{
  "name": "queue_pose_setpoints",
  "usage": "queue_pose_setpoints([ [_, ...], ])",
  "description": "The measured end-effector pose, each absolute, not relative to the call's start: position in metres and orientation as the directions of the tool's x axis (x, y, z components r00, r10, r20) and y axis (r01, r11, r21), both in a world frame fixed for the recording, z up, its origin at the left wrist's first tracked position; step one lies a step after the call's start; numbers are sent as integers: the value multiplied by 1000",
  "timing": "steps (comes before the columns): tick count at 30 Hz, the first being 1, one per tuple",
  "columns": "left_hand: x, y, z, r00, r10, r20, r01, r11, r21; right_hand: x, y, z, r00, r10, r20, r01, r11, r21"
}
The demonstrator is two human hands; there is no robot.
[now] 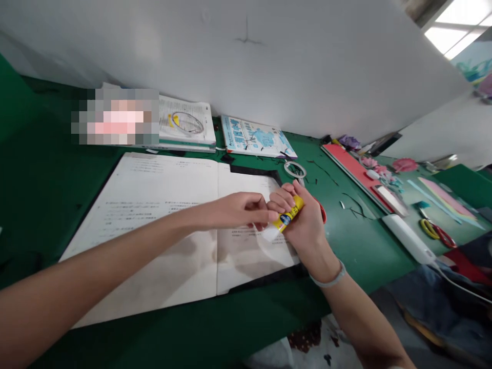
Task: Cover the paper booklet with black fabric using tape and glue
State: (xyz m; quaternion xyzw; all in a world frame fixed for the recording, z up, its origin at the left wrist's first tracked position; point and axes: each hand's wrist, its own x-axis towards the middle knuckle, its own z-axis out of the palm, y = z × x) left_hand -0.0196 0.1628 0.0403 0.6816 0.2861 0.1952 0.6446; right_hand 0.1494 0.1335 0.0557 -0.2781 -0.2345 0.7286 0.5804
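Observation:
My right hand (307,220) is wrapped round a yellow glue stick (289,212), which tilts with its pale translucent end toward the lower left. My left hand (251,210) reaches across from the left, its thumb and bent fingers closed at that pale end. Both hands are above an open book (165,205) with printed pages. Black strips show along the edges of its right page. A red curved piece (322,210) peeks out behind my right hand, mostly hidden.
Behind the book lie a stack of printed books (184,123) and a blue-white booklet (257,137). A white ring (295,169) and black scraps sit nearby. On the right are a red folder (353,174), a white power strip (409,238), scissors (436,231) and coloured paper (448,197).

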Motion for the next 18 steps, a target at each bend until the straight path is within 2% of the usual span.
queue_pose_setpoints([
  [2,-26,169,46,776,619,-116,136,15,991,151,134,56,-158,975,-154,-768,-219,-601],
  [4,-30,172,48,744,660,-107,143,0,990,151,135,56,-155,978,-142,-799,-209,-563],
  [7,-32,174,49,718,688,-105,232,-94,968,149,135,56,-165,978,-128,-804,-208,-557],
  [11,-38,175,51,754,619,-221,510,-339,790,145,131,55,-163,979,-123,-774,-204,-599],
  [15,-42,171,55,818,427,-385,563,-460,686,139,122,54,-186,978,-99,-739,-206,-642],
  [18,-38,164,52,787,418,-453,617,-520,590,129,112,51,-250,966,-69,-683,-227,-694],
])
